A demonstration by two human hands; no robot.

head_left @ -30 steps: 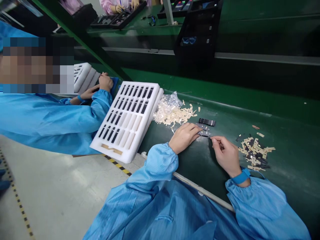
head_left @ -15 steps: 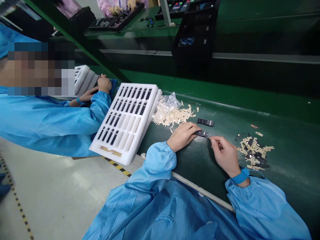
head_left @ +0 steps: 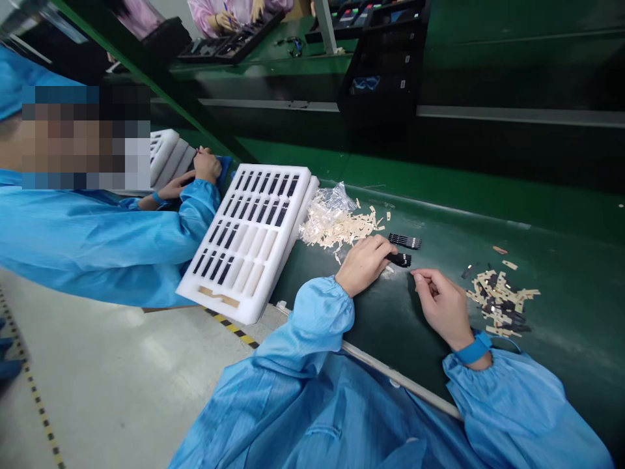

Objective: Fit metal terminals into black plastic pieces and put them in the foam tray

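My left hand [head_left: 365,264] rests on the green bench mat [head_left: 390,319], its fingertips gripping a small black strip part [head_left: 401,260]. A similar black comb-like strip [head_left: 405,241] lies just beyond it, not touched. My right hand [head_left: 437,294] hovers close by with thumb and fingertips pinched together; nothing shows between them. Cream backing scraps [head_left: 339,228] lie past my left hand, and a heap of cream and dark pieces [head_left: 500,301] lies right of my right hand.
A white foam tray [head_left: 244,238] with black strips in its slots lies left of my hands, beside a clear plastic bag [head_left: 332,203]. A co-worker's hands [head_left: 205,166] work at another foam tray [head_left: 163,156]. Another person [head_left: 219,19] sits across the aisle.
The black strip has moved slightly right with my left hand, and the loose grey pieces near it earlier no longer show. My right hand has stayed nearly still.
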